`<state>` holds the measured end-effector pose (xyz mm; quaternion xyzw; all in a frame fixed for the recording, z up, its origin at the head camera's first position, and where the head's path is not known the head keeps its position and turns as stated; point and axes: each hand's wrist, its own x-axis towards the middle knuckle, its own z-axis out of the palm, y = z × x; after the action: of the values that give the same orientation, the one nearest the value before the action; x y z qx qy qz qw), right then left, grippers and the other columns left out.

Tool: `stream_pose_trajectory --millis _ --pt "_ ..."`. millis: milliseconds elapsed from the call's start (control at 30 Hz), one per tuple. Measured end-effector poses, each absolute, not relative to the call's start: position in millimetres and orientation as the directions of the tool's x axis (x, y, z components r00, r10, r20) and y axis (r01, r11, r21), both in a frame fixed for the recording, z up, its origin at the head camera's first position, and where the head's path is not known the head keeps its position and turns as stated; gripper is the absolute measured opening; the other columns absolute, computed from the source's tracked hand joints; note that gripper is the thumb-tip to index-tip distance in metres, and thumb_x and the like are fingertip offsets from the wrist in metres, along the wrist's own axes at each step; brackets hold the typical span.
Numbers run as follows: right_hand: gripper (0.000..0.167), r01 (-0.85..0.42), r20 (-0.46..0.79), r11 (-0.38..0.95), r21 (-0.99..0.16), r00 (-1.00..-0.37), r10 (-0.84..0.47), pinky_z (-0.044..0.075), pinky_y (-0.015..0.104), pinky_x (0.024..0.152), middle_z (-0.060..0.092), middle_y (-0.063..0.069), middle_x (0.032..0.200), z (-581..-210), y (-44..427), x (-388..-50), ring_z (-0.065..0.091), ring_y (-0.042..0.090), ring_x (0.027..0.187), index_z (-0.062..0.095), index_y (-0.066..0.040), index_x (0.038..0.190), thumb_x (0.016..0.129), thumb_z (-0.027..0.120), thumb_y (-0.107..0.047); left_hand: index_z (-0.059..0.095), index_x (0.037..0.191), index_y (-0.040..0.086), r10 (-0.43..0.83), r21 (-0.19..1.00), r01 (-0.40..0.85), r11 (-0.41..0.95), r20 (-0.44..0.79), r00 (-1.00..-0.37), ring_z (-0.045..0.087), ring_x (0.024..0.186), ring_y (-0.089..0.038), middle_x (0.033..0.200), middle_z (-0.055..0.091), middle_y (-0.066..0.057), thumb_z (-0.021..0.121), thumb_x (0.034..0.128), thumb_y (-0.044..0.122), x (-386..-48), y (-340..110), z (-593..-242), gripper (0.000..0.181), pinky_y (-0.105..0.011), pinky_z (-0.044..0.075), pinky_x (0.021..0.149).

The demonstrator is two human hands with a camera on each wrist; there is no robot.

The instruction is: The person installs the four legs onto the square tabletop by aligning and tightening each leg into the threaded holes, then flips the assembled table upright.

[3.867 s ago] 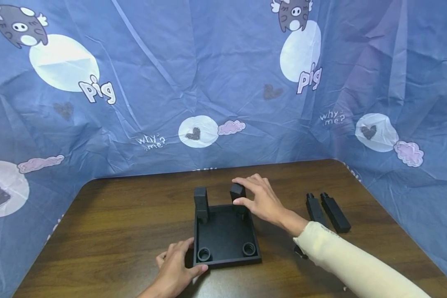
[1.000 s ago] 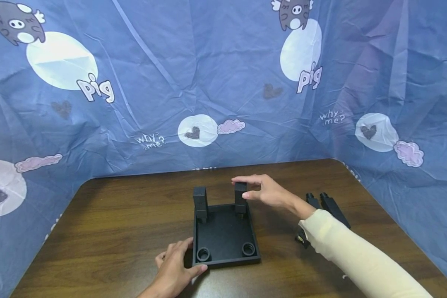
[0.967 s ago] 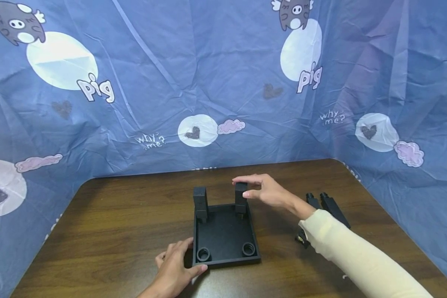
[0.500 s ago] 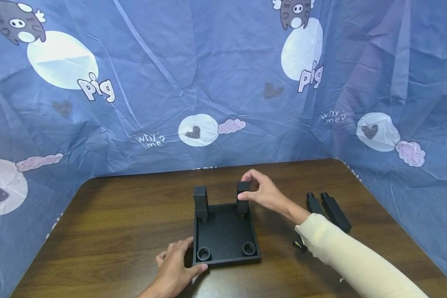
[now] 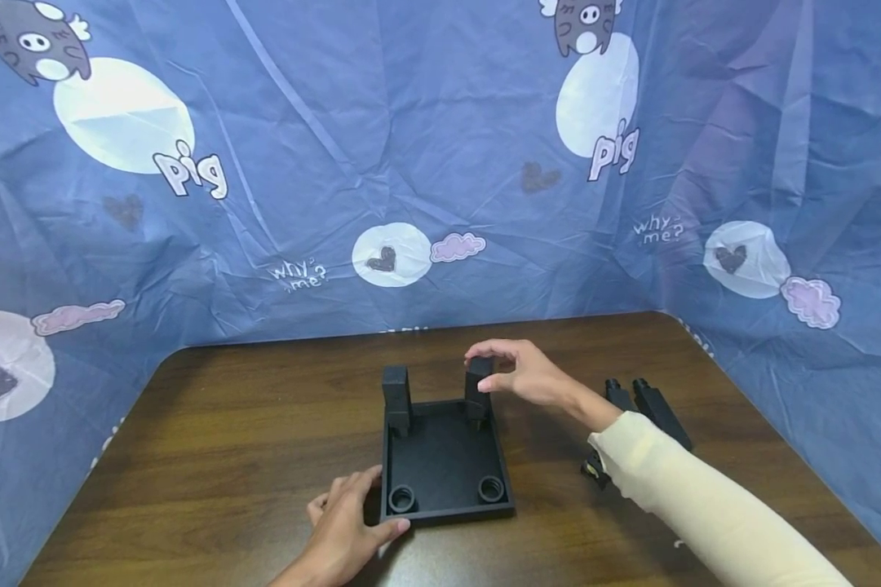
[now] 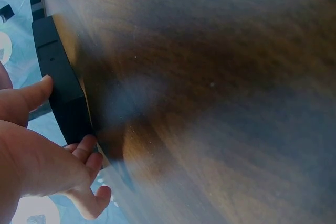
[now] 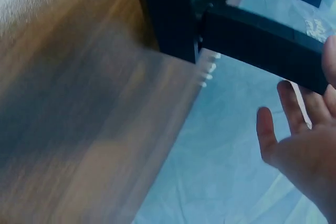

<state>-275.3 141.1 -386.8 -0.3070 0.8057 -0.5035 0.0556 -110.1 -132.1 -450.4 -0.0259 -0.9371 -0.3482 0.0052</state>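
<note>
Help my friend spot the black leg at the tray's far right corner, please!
On the wooden table sits a shallow black tray. At its far right corner rises a boxy leg; unlike the far left leg, its top is held by the right hand.

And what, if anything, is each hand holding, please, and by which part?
The right hand holds one black leg by its top end; the left hand grips the black tray by its near left corner.

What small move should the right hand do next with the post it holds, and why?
Probably a slight twist of the post: the right hand has its top, the left hand holds the tray, and the near sockets look threaded.
</note>
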Motion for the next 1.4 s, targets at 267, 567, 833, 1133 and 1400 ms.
stream_pose_trajectory --millis 267,567,833,1133,1400 --pt "0.043 -0.438 0.271 0.408 -0.801 -0.873 -0.406 0.044 0.032 0.07 0.059 0.006 0.097 -395 129 -270 0.053 0.022 0.082 0.059 -0.008 0.103 0.072 0.087 -0.015 0.056 0.131 0.001 0.043 0.644 0.058 0.763 0.039 -0.998 0.05 0.112 -0.028 0.116 0.064 -0.006 0.087 0.0701 0.033 -110 -132 -451 0.076 -0.058 0.021 0.091" --pt "0.058 -0.46 0.143 0.327 -0.825 -0.731 -0.668 0.033 0.057 0.104 0.056 0.008 0.138 -378 145 -277 0.044 0.027 0.132 0.052 -0.01 0.14 0.085 0.072 -0.007 0.054 0.132 0.001 0.047 0.651 0.036 0.758 0.001 -0.999 0.049 0.112 -0.029 0.116 0.063 -0.006 0.087 0.0708 0.033 -111 -133 -450 0.076 -0.059 0.02 0.092" --pt "0.04 -0.447 0.145 0.353 -0.822 -0.763 -0.63 0.041 0.05 0.098 0.065 0.006 0.123 -377 146 -279 0.055 0.025 0.12 0.065 -0.009 0.124 0.085 0.072 -0.006 0.054 0.132 0.001 0.049 0.653 0.036 0.757 -0.001 -0.999 0.049 0.113 -0.029 0.117 0.063 -0.007 0.086 0.0708 0.034 -111 -133 -450 0.076 -0.06 0.019 0.092" --pt "0.039 -0.46 0.229 0.425 -0.78 -0.841 -0.491 0.045 0.039 0.082 0.06 0.006 0.103 -387 138 -274 0.056 0.023 0.096 0.06 -0.007 0.104 0.075 0.085 -0.014 0.054 0.133 0.0 0.051 0.656 0.028 0.755 -0.016 -0.999 0.049 0.114 -0.03 0.119 0.062 -0.008 0.086 0.071 0.034 -112 -132 -449 0.078 -0.061 0.019 0.093" --pt "0.053 -0.515 0.129 0.355 -0.78 -0.688 -0.715 0.03 0.056 0.106 0.055 0.003 0.139 -373 156 -282 0.043 0.025 0.133 0.055 -0.013 0.139 0.088 0.07 -0.012 0.054 0.133 0.0 0.046 0.65 0.014 0.76 -0.032 -0.998 0.049 0.114 -0.03 0.119 0.062 -0.008 0.086 0.0712 0.034 -112 -133 -448 0.078 -0.061 0.019 0.093"
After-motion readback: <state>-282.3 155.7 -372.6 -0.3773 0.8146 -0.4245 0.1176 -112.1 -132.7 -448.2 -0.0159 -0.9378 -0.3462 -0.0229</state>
